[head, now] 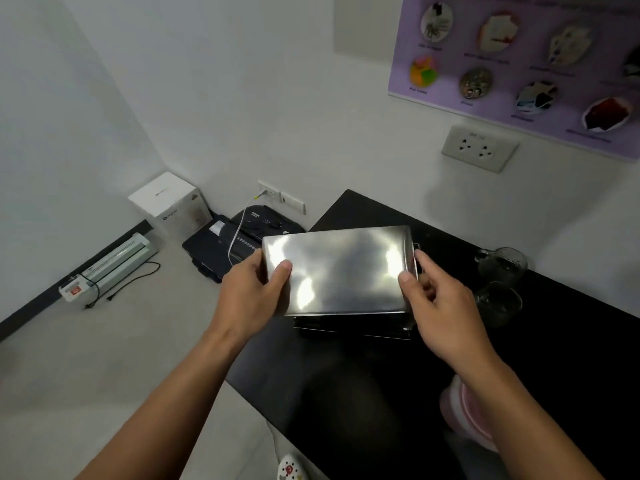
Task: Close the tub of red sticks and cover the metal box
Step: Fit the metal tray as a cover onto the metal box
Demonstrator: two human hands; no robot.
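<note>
Gleaming under the room light, the metal lid (341, 270) is held flat between both hands above the metal box (353, 329), whose dark rim is glimpsed just beneath its near edge. The lid's left end is pinched by the left hand (252, 296), thumb on top, fingers wrapped behind. Its right end is clamped by the right hand (440, 306) likewise. Everything is set over the black table (346, 393), two glass cups (500, 282) standing just right.

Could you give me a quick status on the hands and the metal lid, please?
Left hand, right hand grip metal lid ends. Lid over metal box, seating unclear. Nothing obstructing.
</note>
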